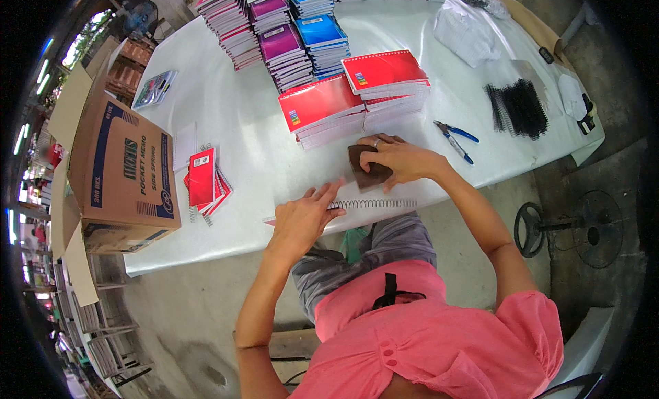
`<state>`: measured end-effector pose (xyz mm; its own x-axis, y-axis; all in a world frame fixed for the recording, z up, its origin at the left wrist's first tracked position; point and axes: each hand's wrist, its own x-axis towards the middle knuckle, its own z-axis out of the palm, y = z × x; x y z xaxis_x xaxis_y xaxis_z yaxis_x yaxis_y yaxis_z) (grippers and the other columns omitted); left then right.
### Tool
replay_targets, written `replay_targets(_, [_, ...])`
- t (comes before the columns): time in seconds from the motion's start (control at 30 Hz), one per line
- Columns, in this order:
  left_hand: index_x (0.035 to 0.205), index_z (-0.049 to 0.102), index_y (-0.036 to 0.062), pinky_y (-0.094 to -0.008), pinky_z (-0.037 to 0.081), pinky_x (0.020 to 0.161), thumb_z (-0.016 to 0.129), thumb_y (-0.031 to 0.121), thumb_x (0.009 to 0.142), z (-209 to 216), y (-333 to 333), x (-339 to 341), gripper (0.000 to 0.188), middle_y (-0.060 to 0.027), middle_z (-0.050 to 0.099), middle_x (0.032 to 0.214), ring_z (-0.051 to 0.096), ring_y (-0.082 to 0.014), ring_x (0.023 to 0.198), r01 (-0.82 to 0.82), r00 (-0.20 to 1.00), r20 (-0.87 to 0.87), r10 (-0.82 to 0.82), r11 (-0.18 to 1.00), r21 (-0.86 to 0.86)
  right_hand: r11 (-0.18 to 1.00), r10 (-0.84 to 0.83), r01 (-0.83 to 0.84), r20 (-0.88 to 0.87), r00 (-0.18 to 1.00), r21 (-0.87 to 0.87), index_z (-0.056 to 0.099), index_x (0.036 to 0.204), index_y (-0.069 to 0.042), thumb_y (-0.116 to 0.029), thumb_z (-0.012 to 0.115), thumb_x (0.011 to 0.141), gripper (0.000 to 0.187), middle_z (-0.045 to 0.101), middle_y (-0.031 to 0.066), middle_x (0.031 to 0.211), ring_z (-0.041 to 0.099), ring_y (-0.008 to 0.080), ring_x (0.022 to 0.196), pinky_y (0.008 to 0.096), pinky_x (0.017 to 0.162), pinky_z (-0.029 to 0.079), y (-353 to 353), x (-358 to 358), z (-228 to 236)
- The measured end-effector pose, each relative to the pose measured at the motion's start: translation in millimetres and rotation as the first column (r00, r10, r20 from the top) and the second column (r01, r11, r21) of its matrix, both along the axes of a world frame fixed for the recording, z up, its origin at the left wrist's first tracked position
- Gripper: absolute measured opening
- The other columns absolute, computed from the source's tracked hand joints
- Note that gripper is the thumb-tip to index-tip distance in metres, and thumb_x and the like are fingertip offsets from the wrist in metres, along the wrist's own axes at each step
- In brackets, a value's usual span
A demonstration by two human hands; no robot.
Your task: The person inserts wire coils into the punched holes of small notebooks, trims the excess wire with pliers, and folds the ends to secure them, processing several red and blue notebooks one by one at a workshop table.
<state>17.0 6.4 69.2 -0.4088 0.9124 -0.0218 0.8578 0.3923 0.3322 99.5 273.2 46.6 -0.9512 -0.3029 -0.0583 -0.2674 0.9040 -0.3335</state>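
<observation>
Pink cloth shirt (pixel 439 330) nearest, our flattened left hand (pixel 300 222) partly covers a black spiral coil (pixel 376 204) at the white tabletop's near edge (pixel 206 251); our right hand (pixel 405 158) grips a flat dark-brown block (pixel 369 180).

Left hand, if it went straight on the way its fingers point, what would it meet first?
Probably the dark brown block under the right hand, a little ahead of the left hand, though depth is hard to judge.
</observation>
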Motion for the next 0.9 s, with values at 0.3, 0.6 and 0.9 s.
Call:
replay_targets(0.3, [0.145,0.04,0.0328,-0.0429,0.055,0.072,0.054,0.044,0.092,4.9,-6.9,3.2,0.057,-0.0082,0.058,0.134,0.066,-0.0291,0.103,0.015,0.999,-0.043,-0.015,1.0,-0.016,0.964,-0.107,0.115,-0.044,0.993,0.24,0.055,0.116,-0.013,-0.033,0.085,0.061,0.067,0.05,0.0128,0.134,0.044,0.0351,0.129,0.0528,0.095,0.044,-20.8,11.1,7.0])
replay_targets(0.6, [0.15,0.032,0.0292,-0.0432,0.054,0.077,0.06,0.049,0.085,-16.9,-28.8,-5.0,0.074,-0.0103,0.062,0.127,0.065,-0.0305,0.101,-0.087,0.96,-0.249,0.127,0.982,0.165,0.846,0.155,0.021,0.282,0.947,-0.533,0.057,0.131,-0.01,-0.033,0.076,0.08,0.059,0.059,0.007,0.129,0.056,0.0238,0.113,0.0371,0.092,0.045,1.8,-22.9,39.0])
replay_targets(0.9, [0.153,0.023,0.022,-0.0472,0.051,0.063,0.068,0.053,0.078,-3.3,-21.5,-13.6,0.093,-0.0146,0.068,0.104,0.068,-0.0372,0.076,-0.205,0.979,-0.021,0.204,0.979,-0.021,0.698,0.437,-0.063,0.355,0.827,-0.713,0.06,0.132,-0.009,-0.046,0.072,0.083,0.063,0.064,0.0061,0.121,0.058,0.0195,0.104,0.0332,0.093,0.044,-20.7,-56.2,18.5])
